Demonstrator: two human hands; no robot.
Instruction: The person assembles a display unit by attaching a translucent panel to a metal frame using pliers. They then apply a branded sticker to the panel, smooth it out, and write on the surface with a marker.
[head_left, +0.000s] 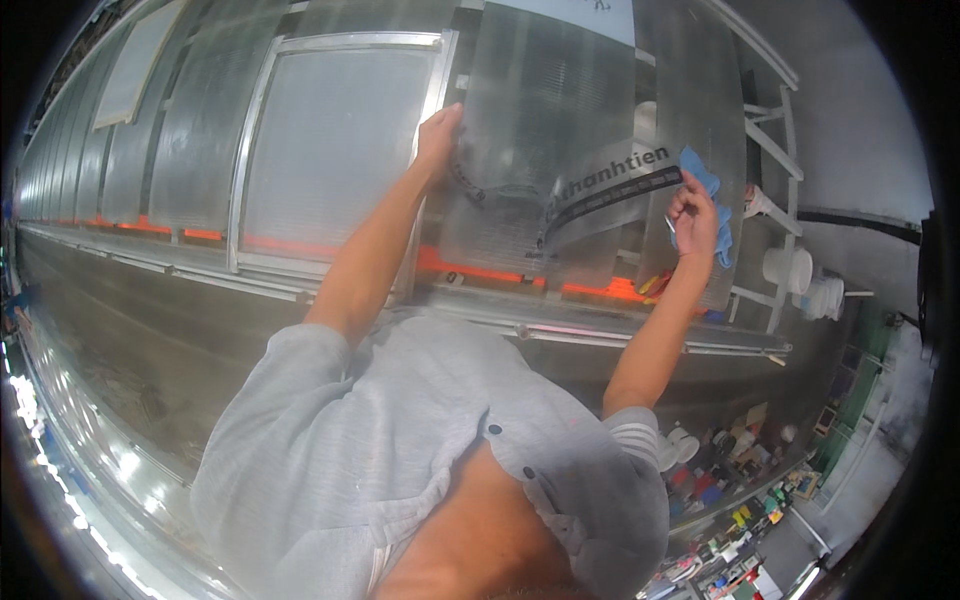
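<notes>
My left hand (440, 137) is closed at the right side of an aluminium-framed pale panel (345, 140). Its curled fingers hide whether it grips the frame or a film edge. A clear plastic film (610, 195) with a dark printed band sags between my hands, and faint dark print shows just below the left one. My right hand (692, 218) pinches the film's right end at the band. A small white piece (671, 226) shows by its curled fingers, too small to name. Right behind that hand hangs a blue cloth (722, 235).
Translucent ribbed sheets (205, 150) stand along a rack with a metal rail (560, 333) at its front. An orange strip (600, 290) runs low behind them. At right are a white metal frame (775, 150) and white buckets (790, 268). Mixed clutter (740, 445) lies lower right.
</notes>
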